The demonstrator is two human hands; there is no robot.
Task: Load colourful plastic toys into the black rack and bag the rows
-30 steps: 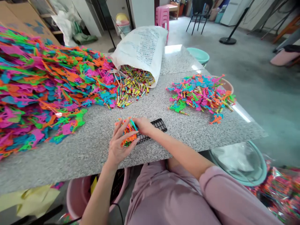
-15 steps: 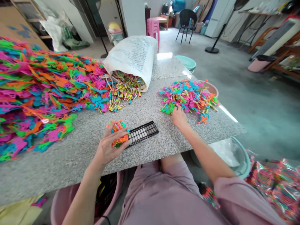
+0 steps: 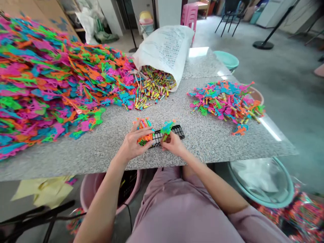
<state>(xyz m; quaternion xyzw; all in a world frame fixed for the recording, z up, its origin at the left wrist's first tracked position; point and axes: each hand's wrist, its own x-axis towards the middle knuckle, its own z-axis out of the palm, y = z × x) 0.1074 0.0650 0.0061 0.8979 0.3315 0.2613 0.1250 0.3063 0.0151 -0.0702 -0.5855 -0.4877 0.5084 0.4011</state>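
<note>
A narrow black plastic grid tray lies on the grey speckled table between my hands. My left hand curls over its left end, thumb and fingers closed around a row of small colourful plastic toys, mostly orange, packed upright there. Over the middle of the tray, my right hand pinches a blue-and-green plastic toy with a yellowish stick part below it. The toy's lower end is partly hidden by my fingers. The tray's right end shows bare grid.
A large heap of flat colourful plastic pieces covers the table's left. A white sack spills small yellow-red tubes at the back. More toys lie right. Below the table edge stand a pink tub and a turquoise basin.
My right hand has come back from the right-hand pile to the tray, bringing a blue-and-green toy. My left hand stays on the toys in the tray. The view has shifted.
</note>
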